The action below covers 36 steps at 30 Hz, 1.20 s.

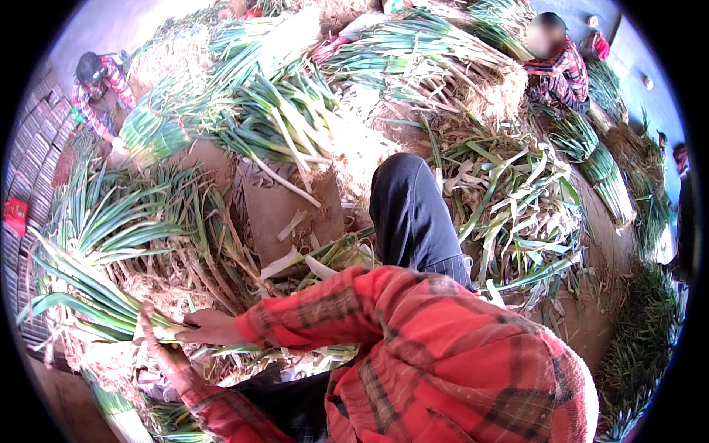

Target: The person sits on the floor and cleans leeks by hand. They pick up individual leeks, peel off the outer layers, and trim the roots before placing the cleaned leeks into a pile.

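Note:
A leafy green onion plant [105, 293], its long leaves fanned toward the far left, lies between my two hands. My left hand [160, 346] is around its lower leaves, fingers pointing up. My right hand [207, 326] grips it on the right side, with fingertips at the pale stem. Peeled-looking scraps and fibrous roots lie beneath my hands. Just beyond them rests a heap of unbundled green onions [188, 232] with brown, dry outer stalks.
A pile of stripped leaves [520, 216] lies right of my raised knee. Cleaner green onions [293, 122] are heaped ahead, near a brown board [293, 210]. Tied bundles [606, 177] lie at the right. Co-workers sit at the upper left [102, 91] and upper right [559, 72].

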Motion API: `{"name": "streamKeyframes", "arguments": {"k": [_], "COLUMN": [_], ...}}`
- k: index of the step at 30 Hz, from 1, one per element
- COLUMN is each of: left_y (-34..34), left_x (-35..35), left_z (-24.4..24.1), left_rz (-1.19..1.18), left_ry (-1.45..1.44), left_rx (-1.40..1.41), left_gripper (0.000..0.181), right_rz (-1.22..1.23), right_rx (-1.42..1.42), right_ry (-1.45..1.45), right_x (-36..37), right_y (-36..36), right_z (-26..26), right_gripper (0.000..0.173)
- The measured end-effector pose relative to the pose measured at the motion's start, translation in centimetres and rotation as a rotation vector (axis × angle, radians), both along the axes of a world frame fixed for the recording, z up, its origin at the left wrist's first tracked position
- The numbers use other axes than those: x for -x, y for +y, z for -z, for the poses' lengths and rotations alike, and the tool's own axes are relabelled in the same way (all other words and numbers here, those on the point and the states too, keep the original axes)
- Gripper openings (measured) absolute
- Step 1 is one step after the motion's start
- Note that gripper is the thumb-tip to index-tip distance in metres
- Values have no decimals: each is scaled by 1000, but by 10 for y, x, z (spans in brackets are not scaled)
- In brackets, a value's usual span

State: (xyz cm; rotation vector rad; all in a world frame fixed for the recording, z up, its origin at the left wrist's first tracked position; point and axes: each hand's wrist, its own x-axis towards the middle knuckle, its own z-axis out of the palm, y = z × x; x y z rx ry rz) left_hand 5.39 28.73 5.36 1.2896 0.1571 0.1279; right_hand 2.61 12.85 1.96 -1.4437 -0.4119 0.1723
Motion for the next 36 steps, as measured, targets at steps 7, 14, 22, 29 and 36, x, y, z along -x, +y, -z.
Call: {"name": "streamKeyframes", "arguments": {"k": [7,14,22,29,36], "left_y": [-23,-50,-76,-101,-19], "left_x": [1,20,43,50,0], "left_z": [18,13,18,34,43], "left_rz": [11,-49,51,85,10], "left_ry": [-1,87,155,78,-211], "left_rx": [-26,-84,-225,-296,-423], "left_gripper": [47,39,40,43,52], "right_rz": [262,301,159,55,-125], "right_rx": [-75,102,588,670,1026], "right_ry": [-25,245,-35,-55,-33], "right_x": [-27,-13,-14,1,51], "right_y": [12,-10,-22,-49,-140], "right_z": [20,22,152,189,207], "right_gripper": [47,43,23,14,12]}}
